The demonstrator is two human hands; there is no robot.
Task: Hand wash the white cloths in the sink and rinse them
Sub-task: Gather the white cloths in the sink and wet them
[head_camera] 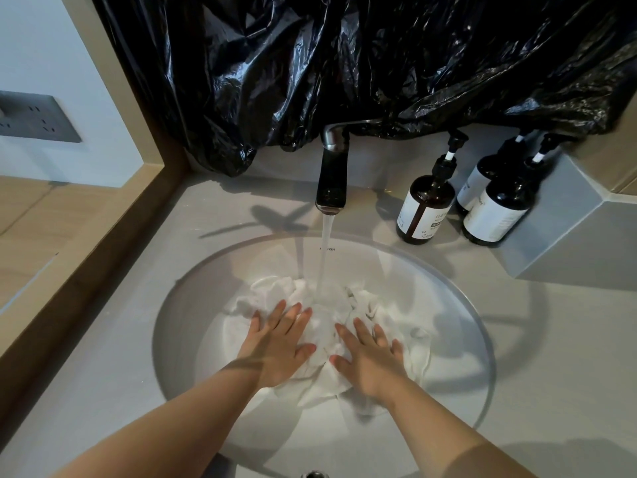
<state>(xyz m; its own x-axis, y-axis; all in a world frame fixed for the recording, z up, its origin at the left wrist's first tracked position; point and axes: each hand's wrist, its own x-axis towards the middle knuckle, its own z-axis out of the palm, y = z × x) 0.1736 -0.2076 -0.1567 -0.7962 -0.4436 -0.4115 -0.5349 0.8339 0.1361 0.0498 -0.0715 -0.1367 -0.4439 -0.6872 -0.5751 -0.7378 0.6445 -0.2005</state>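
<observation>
- Fingers [296,313] of the left hand [279,346] lie straight and spread, flat on the white cloths [368,301]. They grasp nothing and only press down.
- Fingers [362,331] of the right hand [370,357] are stretched out and fanned the same way, palm down on the near right part of the heap, with no curl and no pinch.
- The white cloths sit bunched in the bottom of the round white sink [431,288], under and between both hands. Crumpled folds spill toward the back and to the right. I cannot tell how many pieces are in the heap.
- The faucet [331,177] is on. Its stream of water [326,243] falls straight onto the heap just beyond the fingertips, between the two hands.
- Done so far, as I judge it: the cloths are in the basin, the water is on, and the fabric looks wet where the stream lands.
- No suds show on the cloths or in the basin, so I cannot tell whether soap has gone in, or whether this pressing is washing or rinsing.
- Three dark pump bottles [425,205] stand on the grey countertop [120,357] to the right of the faucet, well apart from the hands.
- Probably left to do: working the fabric through, a full rinse under the stream, and squeezing the water out. No cloth lies wrung or set aside on the countertop.
- The heap hides the drain, so I cannot tell whether the basin is plugged.
</observation>
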